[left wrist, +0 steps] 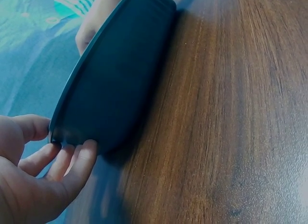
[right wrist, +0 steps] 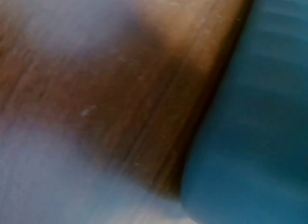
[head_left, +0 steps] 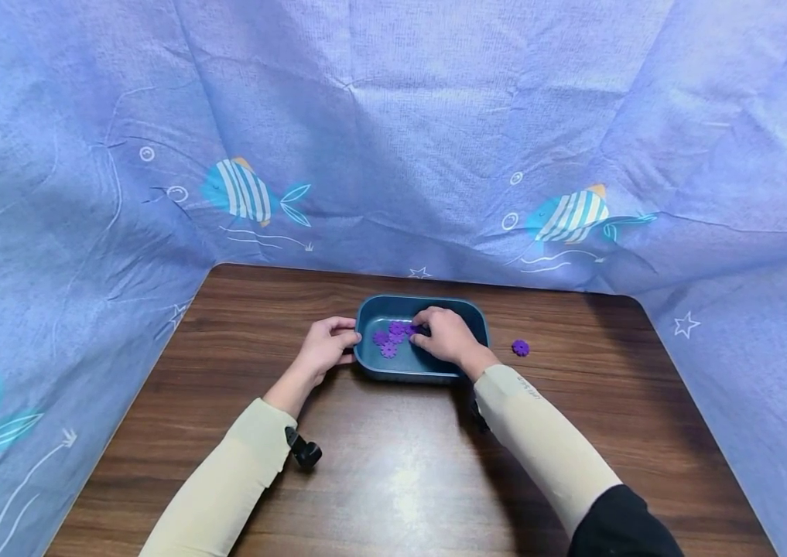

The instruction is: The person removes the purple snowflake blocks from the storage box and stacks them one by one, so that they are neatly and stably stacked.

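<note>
A dark teal rectangular box (head_left: pixel 421 376) stands open-topped on the table. At its left end my left hand (head_left: pixel 324 346) pinches the rim, thumb at the edge and fingers against the outer wall, as the left wrist view shows on the box (left wrist: pixel 110 74). Several purple snowflake discs (head_left: pixel 388 350) lie inside at the left. My right hand (head_left: pixel 450 336) reaches into the box over the near right side, its thumb and fingertips around one purple disc (head_left: pixel 410 329); part of that disc is hidden. The right wrist view is blurred and shows only the box wall (right wrist: pixel 255 127) and the table.
Another purple snowflake disc (head_left: pixel 521 348) lies on the wooden table (head_left: pixel 393 464), right of the box. A blue cloth (head_left: pixel 393 155) printed with fish hangs behind and beside the table. A small black device (head_left: pixel 304 451) is strapped at the left wrist.
</note>
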The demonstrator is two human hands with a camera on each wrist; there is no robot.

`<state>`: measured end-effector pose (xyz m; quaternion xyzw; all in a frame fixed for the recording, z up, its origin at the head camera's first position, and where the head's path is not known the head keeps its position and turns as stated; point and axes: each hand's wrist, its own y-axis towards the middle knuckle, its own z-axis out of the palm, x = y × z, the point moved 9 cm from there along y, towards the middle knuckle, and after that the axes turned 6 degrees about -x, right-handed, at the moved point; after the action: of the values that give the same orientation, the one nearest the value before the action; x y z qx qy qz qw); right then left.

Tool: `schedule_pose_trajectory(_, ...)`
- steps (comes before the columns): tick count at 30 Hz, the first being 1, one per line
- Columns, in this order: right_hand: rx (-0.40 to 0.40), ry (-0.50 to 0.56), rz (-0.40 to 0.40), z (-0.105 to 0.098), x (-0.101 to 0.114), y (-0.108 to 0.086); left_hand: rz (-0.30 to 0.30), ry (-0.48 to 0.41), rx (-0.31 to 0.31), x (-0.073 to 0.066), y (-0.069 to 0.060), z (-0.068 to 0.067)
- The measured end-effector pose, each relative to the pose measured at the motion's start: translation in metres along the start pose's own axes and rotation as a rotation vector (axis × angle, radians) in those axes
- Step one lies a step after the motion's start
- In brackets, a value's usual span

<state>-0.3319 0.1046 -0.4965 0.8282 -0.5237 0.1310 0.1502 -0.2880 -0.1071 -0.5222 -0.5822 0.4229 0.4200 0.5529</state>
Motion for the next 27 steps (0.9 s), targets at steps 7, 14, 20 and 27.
schedule_pose_trajectory(7, 0.021, -0.089, 0.038, 0.0019, 0.0039, 0.0015, 0.012, 0.001, 0.005, -0.0005, 0.0009, -0.0002)
schedule_pose_trajectory(14, 0.031, -0.125, 0.069, 0.0043, 0.0042, 0.0023, 0.007, 0.001, 0.005, -0.0001, -0.0005, 0.0002)
schedule_pose_trajectory(20, 0.024, -0.116, 0.100, 0.0055, -0.0005, 0.0026, -0.002, 0.001, 0.001, -0.0001, -0.0014, 0.0005)
schedule_pose_trajectory(27, 0.021, -0.095, 0.109, 0.0029, -0.0002, 0.0026, -0.004, -0.001, 0.002, -0.0008, -0.0015, -0.0001)
